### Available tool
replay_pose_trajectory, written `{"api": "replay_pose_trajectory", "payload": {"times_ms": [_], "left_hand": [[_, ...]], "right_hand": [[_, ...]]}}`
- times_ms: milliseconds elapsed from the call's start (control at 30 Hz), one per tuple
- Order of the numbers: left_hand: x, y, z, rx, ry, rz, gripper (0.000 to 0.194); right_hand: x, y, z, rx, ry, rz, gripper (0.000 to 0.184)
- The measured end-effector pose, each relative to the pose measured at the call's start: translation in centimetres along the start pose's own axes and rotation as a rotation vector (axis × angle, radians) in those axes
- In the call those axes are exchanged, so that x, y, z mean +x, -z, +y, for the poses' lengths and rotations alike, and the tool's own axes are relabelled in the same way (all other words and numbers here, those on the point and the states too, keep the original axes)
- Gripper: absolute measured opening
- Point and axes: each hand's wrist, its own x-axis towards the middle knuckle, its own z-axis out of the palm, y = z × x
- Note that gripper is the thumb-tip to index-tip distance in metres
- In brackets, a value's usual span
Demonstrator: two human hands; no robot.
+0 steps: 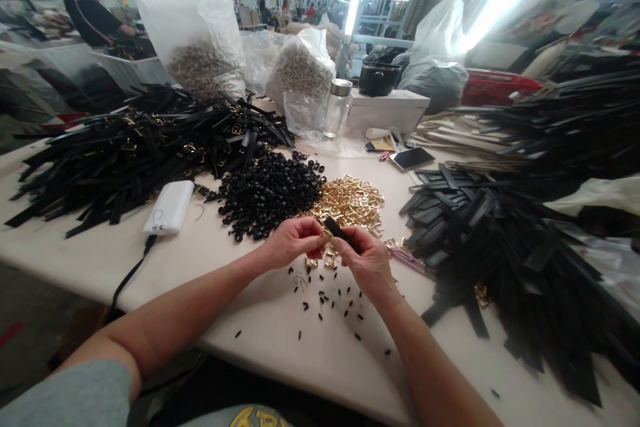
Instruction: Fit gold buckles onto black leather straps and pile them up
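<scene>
My right hand (367, 260) grips a short black strap (334, 227) between thumb and fingers. Against it, my left hand (295, 241) pinches what looks like a gold buckle (327, 235), partly hidden by the fingertips. Both hands meet over the near side of a heap of gold buckles (353, 199). A pile of small black loops (273, 190) lies just beyond my left hand. Below the hands, small black bits (323, 297) are scattered on the table.
Finished-looking black straps with buckles (150, 147) lie at the left; plain black straps (500, 247) at the right. A white power bank (170, 207) with cable, a phone (412, 158), a glass bottle (338, 110) and filled plastic bags (200, 47) stand around. One person (93, 13) is farther back.
</scene>
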Motion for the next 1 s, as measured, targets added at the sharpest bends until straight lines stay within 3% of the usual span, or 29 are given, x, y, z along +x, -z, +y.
{"api": "replay_pose_trajectory", "payload": {"times_ms": [100,300,467,700,1000], "left_hand": [[-0.1,-0.2,0.0,0.030,0.023,-0.073,0.035],[-0.2,0.0,0.3,0.027,0.040,-0.106,0.033],[-0.1,0.0,0.4,-0.016,0.054,-0.062,0.031],[-0.3,-0.7,0.6,-0.023,0.013,0.041,0.029],[-0.1,-0.7,-0.1,-0.049,0.093,0.028,0.036]], "right_hand": [[-0.1,-0.1,-0.2,-0.056,0.020,-0.024,0.027],[-0.2,0.0,-0.9,-0.002,-0.004,-0.057,0.025],[-0.2,-0.1,-0.8,-0.007,-0.006,-0.071,0.026],[-0.4,-0.6,-0.5,-0.153,0.089,0.019,0.026],[0.2,-0.7,0.4,0.088,-0.088,-0.053,0.026]]}}
